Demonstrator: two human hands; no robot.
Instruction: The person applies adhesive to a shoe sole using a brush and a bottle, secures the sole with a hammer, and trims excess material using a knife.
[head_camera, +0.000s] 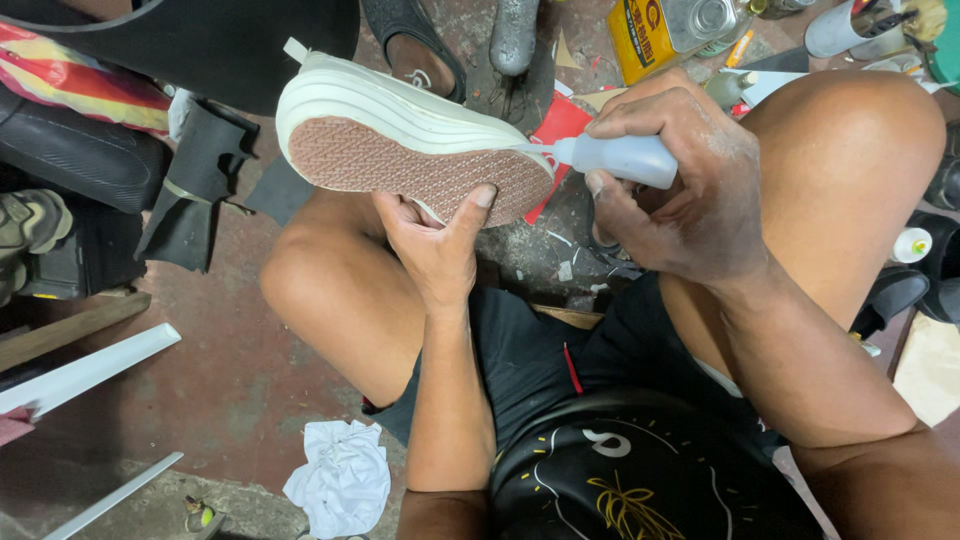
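The white sneaker (400, 140) lies tipped on its side, brown waffle sole toward the camera, above the person's knees. It looks light, with a thick, springy rubber edge, best gripped at the sole's middle, where the left hand (435, 235) clasps it from below, thumb on the tread. The right hand (690, 180) is clenched around a small white squeeze bottle (620, 158), nozzle touching the sole seam at the sneaker's end. A yellow can (650, 35) stands beyond the right hand; a white rag (340, 478) lies on the floor (230, 390).

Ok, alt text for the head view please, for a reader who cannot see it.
A seated person's left hand holds a white shoe sole-up, while the right hand presses the nozzle of a small white squeeze bottle against the sole's edge. A crumpled white cloth lies on the stained floor.
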